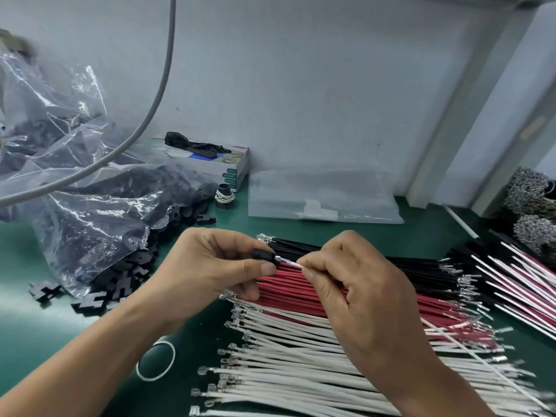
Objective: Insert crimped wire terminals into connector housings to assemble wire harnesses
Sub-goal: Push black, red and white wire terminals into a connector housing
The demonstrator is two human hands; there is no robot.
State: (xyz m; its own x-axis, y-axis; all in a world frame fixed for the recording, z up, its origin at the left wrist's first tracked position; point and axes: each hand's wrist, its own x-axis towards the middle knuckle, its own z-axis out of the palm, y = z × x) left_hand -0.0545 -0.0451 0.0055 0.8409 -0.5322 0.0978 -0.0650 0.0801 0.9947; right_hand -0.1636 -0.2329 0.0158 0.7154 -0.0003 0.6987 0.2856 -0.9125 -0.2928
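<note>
views: one only, head cam, so no shared area w/ another view
position: above the green table (186, 350), worn on the person's head
facing: fwd & down, toward the grey wall (301, 70) at 12 o'clock
nearness: close; left hand (210, 266) & right hand (355, 284) fill the centre, forearms run off frame at 6 o'clock
lens: wide-angle, straight edges bend near the borders
frame edges: plastic bag (75, 191) at 9 o'clock, wires (301, 365) from 5 to 3 o'clock

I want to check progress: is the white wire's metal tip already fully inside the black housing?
Not fully. The metal tip shows between the housing and the white wire.
</note>
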